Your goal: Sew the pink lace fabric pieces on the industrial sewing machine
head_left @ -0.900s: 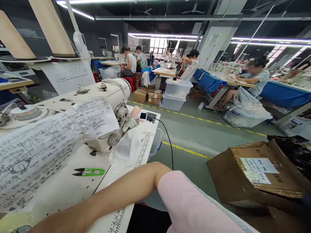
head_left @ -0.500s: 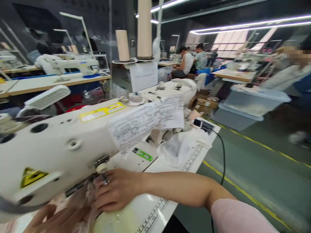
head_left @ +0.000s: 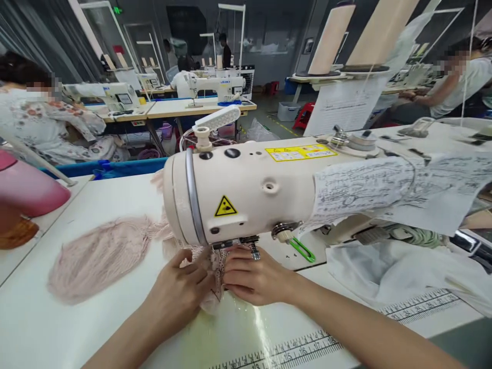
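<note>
A cream sewing machine (head_left: 253, 197) stands across the white table (head_left: 46, 328). Under its head lies pale pink lace fabric (head_left: 100, 253), spreading to the left. My left hand (head_left: 179, 292) rests on the lace just left of the needle, fingers curled and pressing it down. My right hand (head_left: 255, 277) lies on the lace right below the presser foot, fingers together and flat on the cloth. Handwritten paper notes (head_left: 388, 192) hang from the machine arm.
Green thread snips (head_left: 302, 249) lie behind my right hand. White cloth (head_left: 388, 277) is piled at the right, a pink object (head_left: 26, 187) at the left edge. Two thread cones (head_left: 330, 33) stand behind. Other people sit at machines at the left and right.
The view has swung left from the aisle and cardboard box to the machine head. Both hands have come into view, resting on the pink lace at the needle.
</note>
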The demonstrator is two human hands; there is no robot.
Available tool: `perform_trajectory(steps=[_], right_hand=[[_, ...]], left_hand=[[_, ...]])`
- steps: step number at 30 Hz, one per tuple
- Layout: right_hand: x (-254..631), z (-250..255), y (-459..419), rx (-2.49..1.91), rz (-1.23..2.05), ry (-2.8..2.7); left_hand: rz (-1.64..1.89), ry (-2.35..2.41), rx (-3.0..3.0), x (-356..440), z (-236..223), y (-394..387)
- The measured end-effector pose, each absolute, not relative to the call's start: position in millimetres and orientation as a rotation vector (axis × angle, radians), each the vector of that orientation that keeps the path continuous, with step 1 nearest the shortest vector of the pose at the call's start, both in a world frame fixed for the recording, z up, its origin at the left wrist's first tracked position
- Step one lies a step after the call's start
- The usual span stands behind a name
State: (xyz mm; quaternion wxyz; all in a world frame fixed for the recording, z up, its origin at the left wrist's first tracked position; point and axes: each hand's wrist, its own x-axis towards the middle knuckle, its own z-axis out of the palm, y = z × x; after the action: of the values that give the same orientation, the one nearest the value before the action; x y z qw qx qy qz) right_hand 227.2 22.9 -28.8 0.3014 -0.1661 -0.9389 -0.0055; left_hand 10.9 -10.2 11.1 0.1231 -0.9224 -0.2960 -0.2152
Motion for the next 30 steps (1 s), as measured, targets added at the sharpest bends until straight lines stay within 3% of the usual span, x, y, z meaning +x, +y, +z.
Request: perform_trajectory(steps=[15,20,30], right_hand=[[231,-37,26,-0.359,0.073,-2.454],[232,-40,24,-0.539,0.123,-2.525],[226,-39,22,-0.493,-0.059,-2.488]], left_hand=[[-0.471,-0.786,-2.749,3,2,-11],[-0.466,-0.75,-2.753,1,2,-11],[-0.507,-0.749,-2.754,6,5,-11]])
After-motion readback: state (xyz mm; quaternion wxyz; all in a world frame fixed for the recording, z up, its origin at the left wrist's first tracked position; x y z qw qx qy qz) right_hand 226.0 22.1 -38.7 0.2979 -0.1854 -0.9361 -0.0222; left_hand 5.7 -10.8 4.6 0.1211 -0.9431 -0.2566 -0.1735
